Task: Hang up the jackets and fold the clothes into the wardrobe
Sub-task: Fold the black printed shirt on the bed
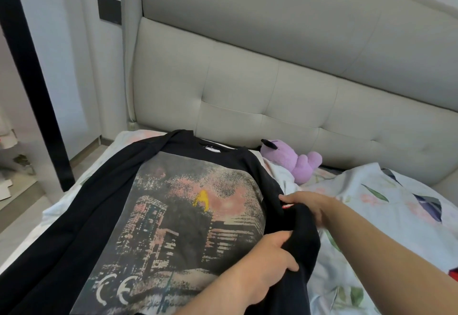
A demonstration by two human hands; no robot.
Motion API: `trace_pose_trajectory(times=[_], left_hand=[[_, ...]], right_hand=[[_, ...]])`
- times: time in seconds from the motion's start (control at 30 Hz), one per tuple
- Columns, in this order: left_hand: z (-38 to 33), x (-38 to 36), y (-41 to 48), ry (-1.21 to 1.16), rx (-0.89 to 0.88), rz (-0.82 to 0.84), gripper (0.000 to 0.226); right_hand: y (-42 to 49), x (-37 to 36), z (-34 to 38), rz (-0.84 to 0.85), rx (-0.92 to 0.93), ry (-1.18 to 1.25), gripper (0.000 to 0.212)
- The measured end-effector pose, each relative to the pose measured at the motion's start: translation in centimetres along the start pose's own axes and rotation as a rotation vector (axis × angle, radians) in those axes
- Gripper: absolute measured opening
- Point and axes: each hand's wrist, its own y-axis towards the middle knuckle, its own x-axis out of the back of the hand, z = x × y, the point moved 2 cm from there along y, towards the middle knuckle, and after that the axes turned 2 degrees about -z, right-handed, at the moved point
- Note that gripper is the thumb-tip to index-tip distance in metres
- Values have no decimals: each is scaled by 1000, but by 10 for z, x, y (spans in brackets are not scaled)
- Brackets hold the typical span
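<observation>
Left hand (267,260) and right hand (306,205) both grip one sleeve of the black printed sweatshirt (188,215), spread face-up on the bed (371,203) (folding barely begun, I judge), nothing yet in the wardrobe.

Pale grey wall (62,42) at left, with a dark rectangular plate (109,8) mounted on it. Black vertical frame (32,79) leans across the far left. Off-white padded headboard (272,86), tufted in panels. Floral bedsheet (371,203), rumpled at right. Purple plush toy (297,163) lies against the headboard base. Beige floor (84,158). Light is soft and even.
</observation>
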Motion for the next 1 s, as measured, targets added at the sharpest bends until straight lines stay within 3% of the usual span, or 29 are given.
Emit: trace_pose_trajectory(times=[0.13, 0.2, 0.27, 0.33, 0.47, 0.53, 0.67, 0.83, 0.9, 1.0], left_hand=[[7, 9, 11, -72, 10, -44, 61], [12, 13, 18, -55, 5, -62, 65], [16, 17, 22, -26, 34, -107, 62], [16, 17, 22, 12, 44, -112, 52], [19, 16, 18, 50, 70, -123, 42], [22, 19, 15, 69, 97, -131, 42], [29, 26, 3, 100, 113, -159, 44], [46, 21, -16, 220, 117, -108, 42], [49, 16, -23, 232, 115, -92, 37], [52, 17, -36, 253, 91, -182, 32]], right_hand=[[27, 14, 5, -250, 41, 66, 22], [41, 34, 10, -447, 155, -37, 22], [48, 55, 14, -670, 279, -165, 19], [43, 59, 16, -731, 342, -128, 24], [37, 43, 10, -598, 495, 40, 19], [30, 36, -7, -584, 512, 54, 27], [0, 17, -84, -479, 384, 30, 15], [-24, -10, -182, -190, 43, 311, 33], [-39, -16, -199, -89, 71, 329, 28], [-64, -16, -207, -74, 173, 182, 20]])
